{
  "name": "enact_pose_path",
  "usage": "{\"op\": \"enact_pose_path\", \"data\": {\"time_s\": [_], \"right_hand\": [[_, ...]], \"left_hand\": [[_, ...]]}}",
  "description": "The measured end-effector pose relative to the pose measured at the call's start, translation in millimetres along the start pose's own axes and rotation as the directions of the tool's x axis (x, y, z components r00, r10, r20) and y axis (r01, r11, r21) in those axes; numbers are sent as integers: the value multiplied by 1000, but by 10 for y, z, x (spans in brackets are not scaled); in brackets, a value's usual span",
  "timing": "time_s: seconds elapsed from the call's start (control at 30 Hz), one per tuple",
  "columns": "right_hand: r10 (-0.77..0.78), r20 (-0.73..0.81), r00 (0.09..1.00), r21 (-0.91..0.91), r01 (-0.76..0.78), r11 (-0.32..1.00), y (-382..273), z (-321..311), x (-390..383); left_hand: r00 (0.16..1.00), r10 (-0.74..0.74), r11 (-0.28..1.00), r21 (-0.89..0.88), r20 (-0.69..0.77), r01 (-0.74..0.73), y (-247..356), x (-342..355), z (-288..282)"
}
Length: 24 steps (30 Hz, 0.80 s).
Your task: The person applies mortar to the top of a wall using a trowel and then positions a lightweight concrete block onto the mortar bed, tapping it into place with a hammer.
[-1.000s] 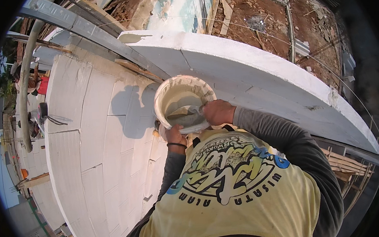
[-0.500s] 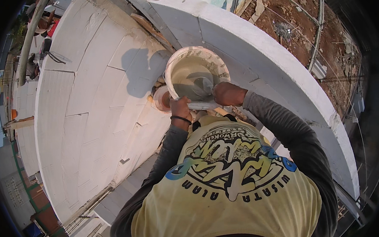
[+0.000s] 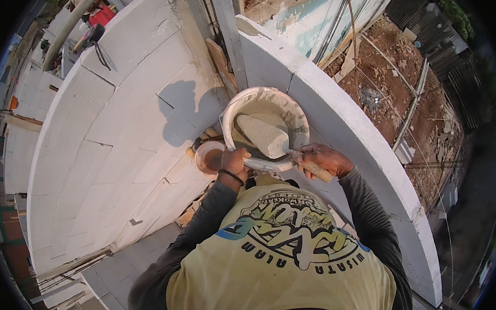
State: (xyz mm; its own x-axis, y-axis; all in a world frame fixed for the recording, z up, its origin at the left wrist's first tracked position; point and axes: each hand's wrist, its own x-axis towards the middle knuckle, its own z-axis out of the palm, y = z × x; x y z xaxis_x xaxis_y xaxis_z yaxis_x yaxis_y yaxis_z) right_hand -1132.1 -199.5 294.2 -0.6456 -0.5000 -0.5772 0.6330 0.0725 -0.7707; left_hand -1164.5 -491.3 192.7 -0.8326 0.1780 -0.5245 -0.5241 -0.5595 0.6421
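Note:
A pale, mortar-smeared bucket [image 3: 301,115] stands in front of me, holding wet grey mortar. My left hand [image 3: 234,165] is closed around its near-left rim. In my right hand [image 3: 333,160], fingers are wrapped about the wooden handle of a trowel [image 3: 262,135]. The trowel's broad blade lies over the bucket's mouth, pointing up and left, coated with grey mortar. Beside my left hand is a smaller round container [image 3: 210,158] with reddish-brown contents visible. How deep the mortar in the bucket is, I cannot tell.
A light block wall [image 3: 117,157] rises on the left; another block wall [image 3: 336,112] curves along the right. A grey post [image 3: 228,39] stands where they meet. A black tool with a strap [image 3: 94,36] rests atop the left wall. Beyond the right wall lies brown earth [image 3: 387,61] with debris.
The trowel has come up into sight, its blade now turned flat across the bucket's mouth. My right hand has turned and shifted down and right. My left hand keeps its hold on the rim.

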Motion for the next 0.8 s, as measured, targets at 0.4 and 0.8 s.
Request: {"op": "enact_pose_path", "data": {"time_s": [0.4,0.8], "right_hand": [[-241,-410,880,-141,200,970,-1323,236,-92],[-701,-424,573,-862,-493,119,-2045,202,723]], "left_hand": [[999,42,999,-13,-23,-42,666,287,64],[996,-32,997,-79,-82,26,541,365,-465]]}}
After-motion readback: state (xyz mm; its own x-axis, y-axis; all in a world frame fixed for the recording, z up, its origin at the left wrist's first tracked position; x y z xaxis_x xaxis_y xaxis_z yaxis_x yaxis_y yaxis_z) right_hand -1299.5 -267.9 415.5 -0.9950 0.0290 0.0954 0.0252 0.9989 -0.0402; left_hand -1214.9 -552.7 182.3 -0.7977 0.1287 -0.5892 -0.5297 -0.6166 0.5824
